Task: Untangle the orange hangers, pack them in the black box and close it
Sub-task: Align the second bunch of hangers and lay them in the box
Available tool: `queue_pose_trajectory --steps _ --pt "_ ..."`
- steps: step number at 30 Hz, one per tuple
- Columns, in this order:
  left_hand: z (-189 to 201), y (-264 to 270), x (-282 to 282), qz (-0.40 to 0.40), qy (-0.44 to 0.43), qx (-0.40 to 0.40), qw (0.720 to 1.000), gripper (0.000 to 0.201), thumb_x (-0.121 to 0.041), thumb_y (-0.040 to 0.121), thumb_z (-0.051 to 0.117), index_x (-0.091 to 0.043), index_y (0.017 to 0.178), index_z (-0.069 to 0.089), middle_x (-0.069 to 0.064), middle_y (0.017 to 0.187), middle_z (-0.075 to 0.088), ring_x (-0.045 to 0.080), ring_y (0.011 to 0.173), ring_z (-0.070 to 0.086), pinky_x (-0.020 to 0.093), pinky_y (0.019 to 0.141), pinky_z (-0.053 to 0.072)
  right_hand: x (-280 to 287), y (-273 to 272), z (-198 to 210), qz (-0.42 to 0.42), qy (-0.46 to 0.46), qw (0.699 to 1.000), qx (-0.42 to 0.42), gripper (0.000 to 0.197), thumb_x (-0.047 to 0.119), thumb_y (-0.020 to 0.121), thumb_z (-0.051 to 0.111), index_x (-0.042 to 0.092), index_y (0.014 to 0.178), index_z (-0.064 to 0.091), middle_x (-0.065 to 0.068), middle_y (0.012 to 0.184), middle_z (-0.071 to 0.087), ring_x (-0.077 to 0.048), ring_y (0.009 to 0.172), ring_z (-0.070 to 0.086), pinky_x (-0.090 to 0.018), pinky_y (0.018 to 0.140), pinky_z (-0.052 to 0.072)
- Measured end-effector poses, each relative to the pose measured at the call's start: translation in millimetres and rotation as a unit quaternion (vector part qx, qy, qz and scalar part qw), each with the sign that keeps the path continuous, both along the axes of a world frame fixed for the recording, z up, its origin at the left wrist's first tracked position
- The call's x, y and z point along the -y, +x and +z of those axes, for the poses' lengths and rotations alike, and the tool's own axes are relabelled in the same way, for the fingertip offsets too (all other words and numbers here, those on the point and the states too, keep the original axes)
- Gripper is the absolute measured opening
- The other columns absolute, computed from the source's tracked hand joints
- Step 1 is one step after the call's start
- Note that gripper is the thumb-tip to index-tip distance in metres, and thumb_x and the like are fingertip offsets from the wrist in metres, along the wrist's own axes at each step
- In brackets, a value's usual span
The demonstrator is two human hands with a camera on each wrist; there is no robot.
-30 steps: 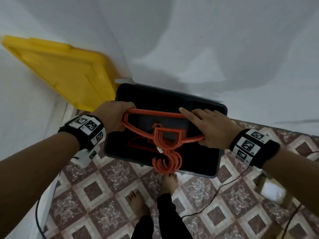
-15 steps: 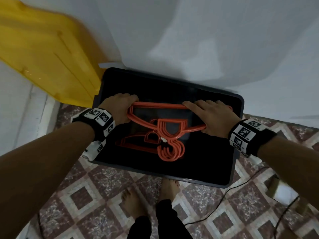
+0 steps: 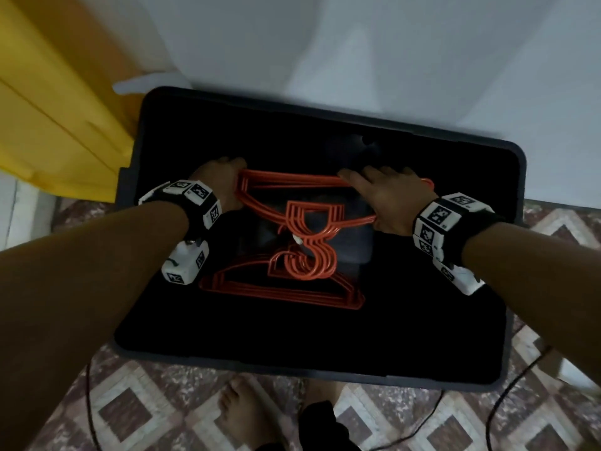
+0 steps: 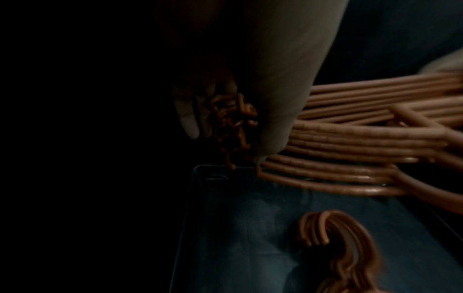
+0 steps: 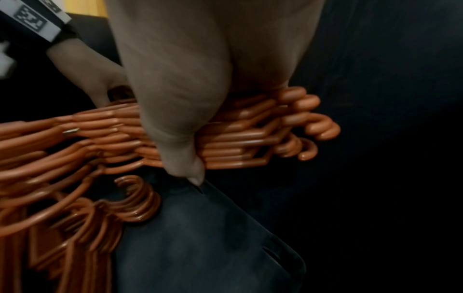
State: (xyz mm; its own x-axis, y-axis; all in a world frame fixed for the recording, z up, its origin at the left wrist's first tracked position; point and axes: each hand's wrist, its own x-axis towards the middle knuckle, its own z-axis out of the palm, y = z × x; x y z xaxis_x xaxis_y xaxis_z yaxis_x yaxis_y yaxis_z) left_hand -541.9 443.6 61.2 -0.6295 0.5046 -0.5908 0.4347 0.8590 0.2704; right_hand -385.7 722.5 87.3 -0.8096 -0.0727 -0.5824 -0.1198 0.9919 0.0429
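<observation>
— What have the hands got hold of?

— One bunch of orange hangers (image 3: 294, 198), held flat inside the black box (image 3: 507, 336). The left hand (image 3: 218, 183) has its fingers curled round the left end of the bunch; the right hand (image 3: 388, 203) clamps the right end, thumb under and fingers laid over the top bar. In the right wrist view the thumb (image 5: 175, 126) presses across the stacked rods, with the little end hooks fanning out past it.

— How many hangers is that?

— I cannot count them one by one; the rods lie too tightly together. There are two bunches, though: the held one, and a second stack (image 3: 283, 288) lying on the box floor nearer the person.

— Which way do they point?

— The held bunch runs left to right across the box, its hooks (image 3: 313, 258) pointing toward the person. The lower stack also lies crosswise, but turned round, straight bar nearest the person and hooks toward the far side, so the two sets of hooks overlap in the middle.

— And around the box?

— It is open and stands on a patterned tiled floor (image 3: 146, 411). One yellow lid (image 3: 55, 102) leans against the white wall to the left, and the person's bare feet (image 3: 240, 415) stand just in front.
</observation>
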Motion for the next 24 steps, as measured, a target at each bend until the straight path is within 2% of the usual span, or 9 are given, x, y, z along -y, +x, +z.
queue_pose_trajectory --steps 3,5,7,11,12,15,18,22,24 --pt "-22 -4 -3 -0.002 -0.002 0.010 1.000 0.047 -0.021 0.076 0.074 -0.009 0.118 0.057 0.019 0.110 0.060 0.037 0.098 0.060 0.035 0.076 0.050 -2 -1 -19 -0.019 0.004 1.000 0.008 0.114 0.031 0.073 0.082 0.027 0.159 0.007 -0.013 0.149 0.041 -0.038 0.129 0.049 -0.055 0.101 0.043" --pt "-37 -7 -6 -0.002 -0.002 0.019 1.000 0.047 -0.019 0.079 0.073 -0.008 0.122 0.055 0.019 0.114 0.059 0.036 0.107 0.057 0.029 0.077 0.043 -2 2 -31 -0.035 0.009 0.999 0.008 0.111 0.027 0.074 0.081 0.025 0.159 0.008 -0.013 0.149 0.041 -0.039 0.130 0.048 -0.056 0.101 0.041" --pt "-49 -9 -10 0.003 -0.001 0.024 1.000 0.050 -0.016 0.080 0.073 -0.008 0.126 0.054 0.018 0.119 0.059 0.036 0.115 0.054 0.028 0.081 0.040 0 7 -45 -0.050 0.014 0.999 0.006 0.112 0.026 0.074 0.082 0.025 0.159 0.009 -0.012 0.147 0.042 -0.038 0.129 0.048 -0.056 0.101 0.040" --pt "-64 -10 -18 0.005 0.001 0.023 1.000 0.059 -0.013 0.080 0.074 -0.013 0.134 0.051 0.020 0.132 0.054 0.039 0.129 0.045 0.036 0.097 0.043 4 20 -71 -0.077 0.026 0.997 0.005 0.120 0.025 0.068 0.087 0.024 0.159 0.009 -0.011 0.147 0.043 -0.036 0.129 0.048 -0.055 0.099 0.040" --pt "-67 -9 -20 0.007 0.001 0.022 1.000 0.062 -0.013 0.078 0.075 -0.015 0.135 0.051 0.020 0.134 0.052 0.039 0.129 0.045 0.038 0.098 0.044 4 21 -77 -0.088 0.022 0.996 0.009 0.119 0.022 0.069 0.087 0.024 0.159 0.009 -0.011 0.147 0.043 -0.036 0.130 0.047 -0.056 0.100 0.040" --pt "-71 -9 -23 0.018 0.007 0.026 0.999 0.061 -0.014 0.077 0.076 -0.017 0.133 0.052 0.018 0.132 0.050 0.037 0.123 0.049 0.036 0.091 0.046 2 22 -88 -0.120 0.006 0.992 0.023 0.119 0.017 0.070 0.085 0.024 0.159 0.008 -0.011 0.152 0.039 -0.036 0.134 0.044 -0.057 0.104 0.038" --pt "-68 -9 -21 0.045 0.031 0.025 0.998 0.062 -0.017 0.073 0.080 -0.018 0.130 0.054 0.015 0.123 0.054 0.034 0.108 0.057 0.031 0.077 0.044 -5 23 -89 -0.132 -0.025 0.991 0.031 0.116 0.017 0.069 0.084 0.022 0.159 0.012 -0.012 0.152 0.039 -0.037 0.136 0.043 -0.059 0.103 0.038" --pt "-65 1 -13 0.144 0.060 0.033 0.987 0.071 -0.016 0.072 0.082 -0.018 0.134 0.049 0.002 0.109 0.059 0.021 0.096 0.057 0.027 0.078 0.043 -21 22 -73 -0.113 -0.036 0.993 0.013 0.104 0.018 0.072 0.080 0.020 0.156 0.020 -0.013 0.148 0.044 -0.038 0.131 0.048 -0.060 0.098 0.040" --pt "-66 7 -11 0.171 0.059 0.052 0.982 0.067 -0.015 0.075 0.079 -0.020 0.135 0.049 0.002 0.110 0.063 0.018 0.094 0.057 0.025 0.077 0.042 -26 18 -65 -0.098 -0.020 0.995 0.010 0.100 0.016 0.074 0.078 0.021 0.156 0.021 -0.013 0.148 0.044 -0.037 0.130 0.048 -0.060 0.099 0.040"
